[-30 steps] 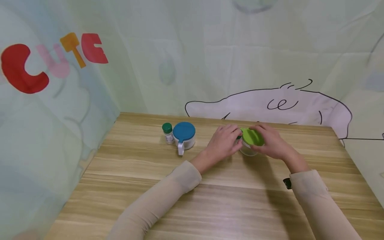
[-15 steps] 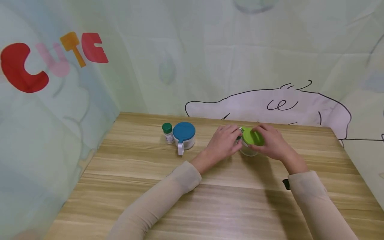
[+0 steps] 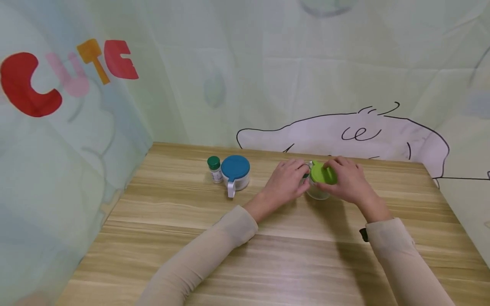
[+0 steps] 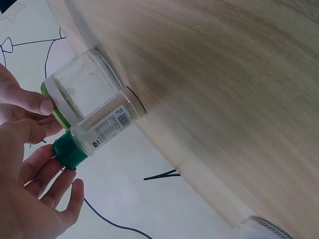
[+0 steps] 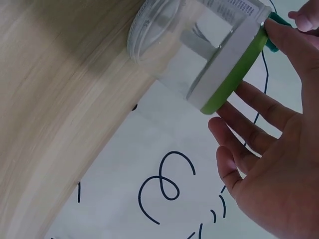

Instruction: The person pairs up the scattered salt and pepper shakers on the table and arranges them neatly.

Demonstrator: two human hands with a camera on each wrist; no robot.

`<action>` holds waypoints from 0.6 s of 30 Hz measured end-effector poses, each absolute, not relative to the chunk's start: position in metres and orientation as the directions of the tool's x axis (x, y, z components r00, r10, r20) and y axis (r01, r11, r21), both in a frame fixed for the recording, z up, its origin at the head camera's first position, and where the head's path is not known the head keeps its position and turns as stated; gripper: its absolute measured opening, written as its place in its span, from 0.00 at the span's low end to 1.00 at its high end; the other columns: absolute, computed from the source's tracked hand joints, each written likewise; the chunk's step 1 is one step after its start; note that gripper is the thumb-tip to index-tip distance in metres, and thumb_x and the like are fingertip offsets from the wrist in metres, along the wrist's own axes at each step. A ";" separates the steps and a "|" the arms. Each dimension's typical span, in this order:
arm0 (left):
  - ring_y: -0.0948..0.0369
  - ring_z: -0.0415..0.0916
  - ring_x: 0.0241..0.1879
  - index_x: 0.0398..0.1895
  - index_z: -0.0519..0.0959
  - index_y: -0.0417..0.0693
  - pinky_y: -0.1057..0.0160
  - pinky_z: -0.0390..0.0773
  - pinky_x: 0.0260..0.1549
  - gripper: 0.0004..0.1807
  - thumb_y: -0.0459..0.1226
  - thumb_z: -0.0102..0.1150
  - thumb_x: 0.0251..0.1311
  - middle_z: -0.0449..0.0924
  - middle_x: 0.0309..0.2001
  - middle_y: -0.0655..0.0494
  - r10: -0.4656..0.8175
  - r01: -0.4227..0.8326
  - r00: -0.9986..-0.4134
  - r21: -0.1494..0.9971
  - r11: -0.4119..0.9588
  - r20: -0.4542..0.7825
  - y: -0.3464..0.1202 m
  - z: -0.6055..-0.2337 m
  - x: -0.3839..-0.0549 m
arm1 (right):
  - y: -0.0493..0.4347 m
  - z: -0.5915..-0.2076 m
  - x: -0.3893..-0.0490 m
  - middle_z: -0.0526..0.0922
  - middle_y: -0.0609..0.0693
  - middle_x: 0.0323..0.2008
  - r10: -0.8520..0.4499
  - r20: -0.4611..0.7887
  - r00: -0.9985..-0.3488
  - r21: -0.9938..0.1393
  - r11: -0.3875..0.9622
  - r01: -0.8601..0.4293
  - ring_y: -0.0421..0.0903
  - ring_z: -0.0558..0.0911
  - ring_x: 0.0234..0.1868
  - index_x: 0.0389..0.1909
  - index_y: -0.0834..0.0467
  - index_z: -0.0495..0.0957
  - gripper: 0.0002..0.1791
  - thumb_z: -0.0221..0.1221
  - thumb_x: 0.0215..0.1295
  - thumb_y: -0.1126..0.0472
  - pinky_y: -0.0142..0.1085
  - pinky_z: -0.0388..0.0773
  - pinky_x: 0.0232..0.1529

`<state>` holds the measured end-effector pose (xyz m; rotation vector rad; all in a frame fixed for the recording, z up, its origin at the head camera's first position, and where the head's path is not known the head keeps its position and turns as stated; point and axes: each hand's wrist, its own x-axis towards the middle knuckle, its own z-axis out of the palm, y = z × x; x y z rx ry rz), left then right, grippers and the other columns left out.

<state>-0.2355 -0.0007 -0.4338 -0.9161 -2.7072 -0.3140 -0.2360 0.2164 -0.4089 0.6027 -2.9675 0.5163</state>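
A clear jar with a light green lid (image 3: 322, 173) stands toward the back of the table, right of its middle. My right hand (image 3: 347, 180) grips this lid from the right, with the thumb on the near edge and fingers over the far side. Right beside the jar (image 4: 84, 82) stands a small spice bottle (image 4: 107, 128) with a barcode label, largely hidden in the head view. My left hand (image 3: 285, 179) holds its dark green cap (image 4: 70, 149) between thumb and fingers. Both bottoms sit at the tabletop. Little shows inside the jar (image 5: 169, 45).
To the left, a jar with a blue lid (image 3: 235, 167) and white handle (image 3: 231, 189) stands beside another green-capped spice bottle (image 3: 215, 170). The wood-grain table (image 3: 268, 263) ends at a printed cloth backdrop (image 3: 214, 55) behind and on the left.
My right hand's fingers have shifted slightly left over the green lid, and the lid appears turned a little, with its tab at the far left showing more. My left hand stays put.
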 end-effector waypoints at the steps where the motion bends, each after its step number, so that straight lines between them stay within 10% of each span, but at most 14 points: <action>1: 0.62 0.76 0.53 0.55 0.82 0.53 0.60 0.79 0.59 0.12 0.44 0.58 0.75 0.79 0.52 0.61 0.560 0.618 -0.766 0.119 0.778 0.317 -0.001 -0.434 -0.236 | 0.216 -0.408 -0.236 0.79 0.67 0.59 -0.367 0.135 -0.921 -0.310 0.867 -0.391 0.66 0.76 0.59 0.56 0.62 0.80 0.30 0.73 0.63 0.45 0.65 0.68 0.56; 18: 0.61 0.76 0.54 0.57 0.82 0.52 0.60 0.79 0.60 0.13 0.44 0.58 0.75 0.79 0.55 0.59 0.578 0.634 -0.749 0.100 0.766 0.323 -0.002 -0.434 -0.236 | 0.220 -0.397 -0.233 0.82 0.67 0.62 -0.615 0.125 -0.778 -0.322 0.717 -0.618 0.69 0.78 0.65 0.60 0.65 0.83 0.23 0.71 0.63 0.67 0.65 0.73 0.67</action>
